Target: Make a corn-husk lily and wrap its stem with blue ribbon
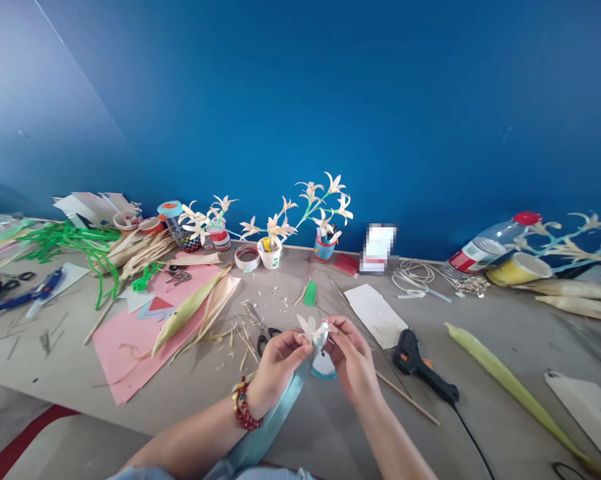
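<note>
Between my two hands is a small pale flower [309, 327], its petals pointing up and outward. My left hand [285, 357] pinches its base with thumb and fingertips; a beaded bracelet is on that wrist. My right hand [351, 357] closes its fingertips on the flower's right side. A light-blue ribbon-like strip [285, 407] runs from the base down toward my lap. Just below the flower lies a tape roll [323, 365] with a blue edge, partly hidden by my hands. Black-handled scissors [263, 341] rest beside my left hand.
A black glue gun [423, 367] lies at right with its cord, near a stick [407, 399] and white paper [375, 315]. Pink paper [130, 360] and corn husks [193, 310] are at left. Cups [270, 253] with finished flowers, a bottle [500, 243] and a blurred-out upright object [379, 248] line the wall.
</note>
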Action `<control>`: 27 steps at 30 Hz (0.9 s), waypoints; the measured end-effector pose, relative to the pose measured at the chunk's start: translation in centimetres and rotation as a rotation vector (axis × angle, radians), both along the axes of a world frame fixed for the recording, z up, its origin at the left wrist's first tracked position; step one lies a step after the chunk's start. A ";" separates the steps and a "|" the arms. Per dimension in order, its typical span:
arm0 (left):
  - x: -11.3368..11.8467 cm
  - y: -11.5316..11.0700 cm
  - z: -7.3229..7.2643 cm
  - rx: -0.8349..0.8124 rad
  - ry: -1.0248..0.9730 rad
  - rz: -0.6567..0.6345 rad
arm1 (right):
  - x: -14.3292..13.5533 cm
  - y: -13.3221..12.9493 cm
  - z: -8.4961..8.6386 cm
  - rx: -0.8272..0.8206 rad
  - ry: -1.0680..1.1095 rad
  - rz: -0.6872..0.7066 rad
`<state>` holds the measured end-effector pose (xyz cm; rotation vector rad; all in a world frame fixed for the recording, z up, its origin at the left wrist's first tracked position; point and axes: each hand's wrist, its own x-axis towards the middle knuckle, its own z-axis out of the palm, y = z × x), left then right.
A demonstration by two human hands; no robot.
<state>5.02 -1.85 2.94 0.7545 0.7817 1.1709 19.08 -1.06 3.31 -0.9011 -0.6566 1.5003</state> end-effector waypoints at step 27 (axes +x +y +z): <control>-1.4 0.7 2.0 -0.053 -0.073 -0.052 | 0.7 -0.1 1.0 0.042 0.037 0.101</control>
